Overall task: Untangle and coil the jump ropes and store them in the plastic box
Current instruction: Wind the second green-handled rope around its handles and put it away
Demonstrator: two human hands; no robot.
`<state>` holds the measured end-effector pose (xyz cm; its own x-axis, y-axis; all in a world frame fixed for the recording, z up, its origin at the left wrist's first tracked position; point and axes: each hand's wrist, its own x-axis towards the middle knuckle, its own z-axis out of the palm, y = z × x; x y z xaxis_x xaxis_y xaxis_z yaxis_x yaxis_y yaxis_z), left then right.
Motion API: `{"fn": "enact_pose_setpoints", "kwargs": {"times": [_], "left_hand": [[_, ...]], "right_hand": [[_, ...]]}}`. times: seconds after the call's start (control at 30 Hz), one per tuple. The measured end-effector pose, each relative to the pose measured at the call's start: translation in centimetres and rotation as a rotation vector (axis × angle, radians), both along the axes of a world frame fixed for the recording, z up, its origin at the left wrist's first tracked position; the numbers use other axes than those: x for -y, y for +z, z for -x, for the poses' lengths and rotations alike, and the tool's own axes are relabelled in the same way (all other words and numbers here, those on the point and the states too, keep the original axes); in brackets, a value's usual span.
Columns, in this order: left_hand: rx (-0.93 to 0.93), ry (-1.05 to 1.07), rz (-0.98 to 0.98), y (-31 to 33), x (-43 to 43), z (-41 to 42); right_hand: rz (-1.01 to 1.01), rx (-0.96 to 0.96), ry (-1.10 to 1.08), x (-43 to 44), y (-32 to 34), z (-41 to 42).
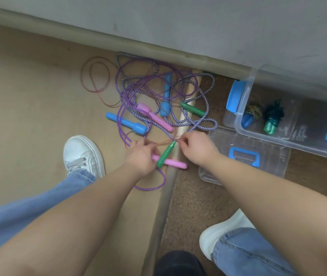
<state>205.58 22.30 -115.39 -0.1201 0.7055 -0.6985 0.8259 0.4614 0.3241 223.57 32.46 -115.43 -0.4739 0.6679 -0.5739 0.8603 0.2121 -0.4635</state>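
**Two ropes boxed, the tangle left to sort**

Nearest you, your left hand [140, 154] grips a pink handle [173, 163] with a green handle [166, 153] crossing it. Your right hand [196, 146] pinches the thin cord [159, 142] at the green tip. Beyond, the tangle [136, 84] of purple, striped and brown ropes sprawls uncoiled on the floor. Far right, the plastic box [290, 144] stands open, holding two coiled ropes [272, 116]. Most of the job looks undone.
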Motion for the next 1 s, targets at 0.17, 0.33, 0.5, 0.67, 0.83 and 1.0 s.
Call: {"fn": "enact_pose_setpoints", "kwargs": {"times": [0.17, 0.33, 0.5, 0.67, 0.83, 1.0], "left_hand": [[-0.001, 0.127, -0.03, -0.4, -0.1, 0.1], [-0.094, 0.262, -0.102, -0.5, -0.5, 0.3], [0.037, 0.205, -0.036, -0.9, -0.7, 0.7], [0.048, 0.321, -0.049, -0.3, -1.0, 0.2], [-0.037, 0.358, -0.023, 0.1, -1.7, 0.0], [-0.142, 0.374, 0.039, 0.9, -1.9, 0.1]], "right_hand": [[-0.028, -0.175, -0.425, -2.0, 1.0, 0.5], [0.057, -0.249, -0.655, -2.9, 1.1, 2.7], [0.418, -0.344, -0.723, -2.7, 0.2, 6.0], [0.592, -0.433, -0.833, -2.8, 1.7, 8.0], [0.662, -0.548, -0.981, -4.2, 4.1, 7.4], [0.233, -0.098, -0.629, -5.5, 4.5, 4.5]]}}
